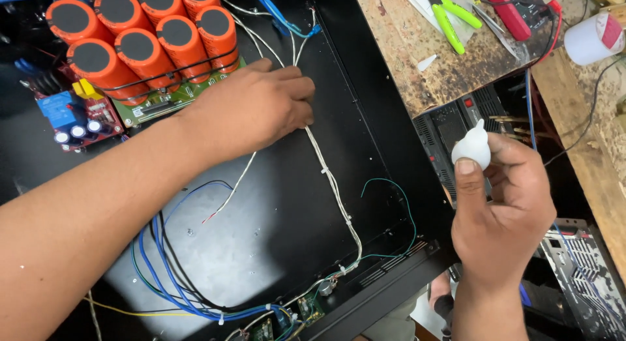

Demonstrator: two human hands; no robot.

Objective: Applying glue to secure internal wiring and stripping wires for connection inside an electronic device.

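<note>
Nearest me, small green circuit boards (312,308) sit at the near edge of the black metal chassis (274,243), with a bundle of blue, black and yellow wires (166,276) looping in from the near left. A thin green wire (398,197) curves near the chassis's right wall.

My right hand (505,210) is to the right, outside the chassis, raised above a dark vented unit (450,135). Thumb and forefinger pinch a small white blob-shaped piece (473,147) with a pointed tip; the other fingers curl in behind it. The piece is held in the air, well apart from the wiring.

Mid-scene, a white tied wire harness (332,184) runs from the near boards up toward the far side. My left hand (251,109) comes in from the left across the chassis floor, palm down, fingers pressed together and bent onto the harness at its upper part; fingertips are hidden, can't tell if they grip it or just press.

Just beyond the left hand, a green board (166,100) carries a cluster of big orange capacitors (143,34) with black tops. Left of that, a red board with a blue relay (62,109).

Far right, on the worn wooden bench (417,54): green-handled pliers (450,15), a red meter (518,12), a white tape roll (593,38).
</note>
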